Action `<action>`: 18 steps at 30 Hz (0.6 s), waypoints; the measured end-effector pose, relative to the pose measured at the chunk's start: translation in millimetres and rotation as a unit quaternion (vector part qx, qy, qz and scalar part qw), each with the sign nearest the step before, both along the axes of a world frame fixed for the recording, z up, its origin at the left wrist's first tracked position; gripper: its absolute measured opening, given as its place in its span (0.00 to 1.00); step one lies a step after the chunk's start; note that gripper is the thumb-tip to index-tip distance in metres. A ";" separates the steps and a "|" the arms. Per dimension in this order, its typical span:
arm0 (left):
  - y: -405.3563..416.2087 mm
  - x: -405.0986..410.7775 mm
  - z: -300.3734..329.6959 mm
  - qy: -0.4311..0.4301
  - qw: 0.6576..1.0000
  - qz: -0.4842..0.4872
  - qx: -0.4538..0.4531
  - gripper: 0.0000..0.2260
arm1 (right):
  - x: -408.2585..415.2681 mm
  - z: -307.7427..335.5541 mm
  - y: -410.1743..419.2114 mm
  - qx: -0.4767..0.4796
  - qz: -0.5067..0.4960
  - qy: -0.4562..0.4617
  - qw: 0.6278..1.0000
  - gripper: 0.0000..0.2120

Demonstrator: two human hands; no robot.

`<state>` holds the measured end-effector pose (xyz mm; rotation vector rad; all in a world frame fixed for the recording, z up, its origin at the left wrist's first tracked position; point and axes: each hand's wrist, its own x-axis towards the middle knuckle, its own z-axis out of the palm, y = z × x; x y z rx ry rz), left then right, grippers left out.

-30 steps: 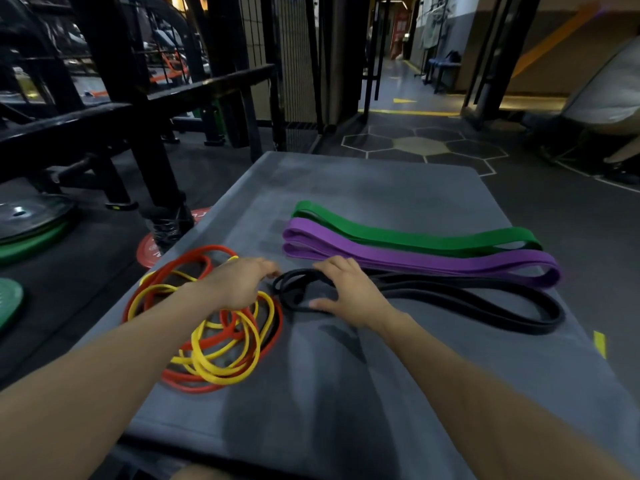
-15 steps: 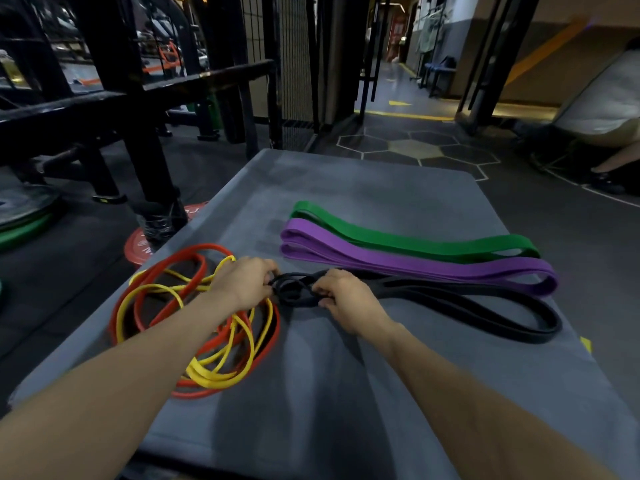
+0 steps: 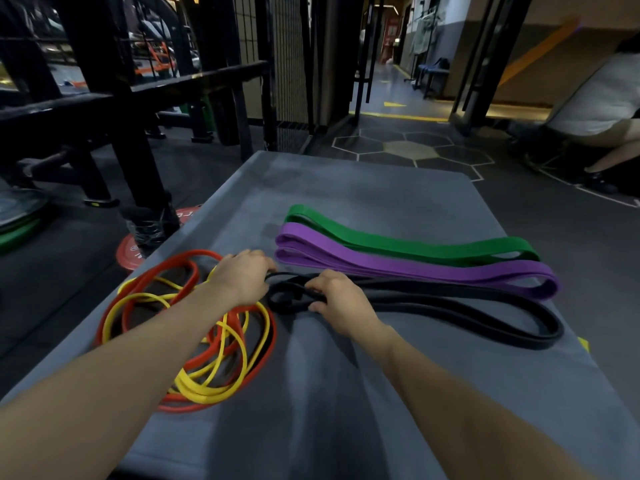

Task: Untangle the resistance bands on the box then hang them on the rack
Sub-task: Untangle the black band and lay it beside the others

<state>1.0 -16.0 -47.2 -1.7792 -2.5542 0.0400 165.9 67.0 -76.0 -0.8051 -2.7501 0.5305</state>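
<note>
On the grey box (image 3: 346, 393) lie several resistance bands. A green band (image 3: 415, 245) and a purple band (image 3: 433, 270) lie folded side by side at the back. In front of them stretches a black band (image 3: 485, 306), its left end knotted in small loops. My right hand (image 3: 337, 299) grips that knotted end from the right. My left hand (image 3: 242, 275) holds the same loops from the left, fingers curled at the strand. Under my left forearm lies a tangled pile of red bands (image 3: 180, 268) and yellow bands (image 3: 204, 386).
A black steel rack (image 3: 114, 109) stands left of the box, with a red weight plate (image 3: 130, 251) at its foot and green plates further left. A person in a white shirt (image 3: 599, 98) crouches at the far right. Open floor lies beyond the box.
My right hand has gone from lying flat on the black band to gripping its knotted end. My left hand has slid right onto the same loops.
</note>
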 end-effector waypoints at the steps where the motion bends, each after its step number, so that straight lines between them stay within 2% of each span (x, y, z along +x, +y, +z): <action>1: 1.0 -0.5 1.2 -0.016 1.000 -0.001 -0.003 0.18 | 2.0 1.1 0.2 -0.007 0.010 0.001 1.000 0.21; 3: 3.3 -0.2 3.3 -0.052 0.998 -0.004 0.018 0.19 | 7.4 5.3 0.5 -0.018 0.023 0.018 0.999 0.22; 7: 14.3 13.9 1.7 -0.087 0.993 -0.047 0.067 0.20 | 26.9 9.2 18.2 0.033 -0.050 0.120 0.991 0.11; 11: 25.9 22.3 -12.0 -0.059 0.996 -0.060 0.029 0.23 | 43.2 3.0 35.3 0.080 -0.087 0.029 0.993 0.16; 15: 38.4 28.7 -16.8 -0.034 0.997 -0.043 0.047 0.17 | 45.0 1.8 44.1 0.094 -0.100 -0.002 0.991 0.17; 18: 45.1 32.6 -17.1 -0.052 0.996 -0.048 0.058 0.13 | 46.8 3.2 50.8 0.112 -0.101 -0.013 0.988 0.14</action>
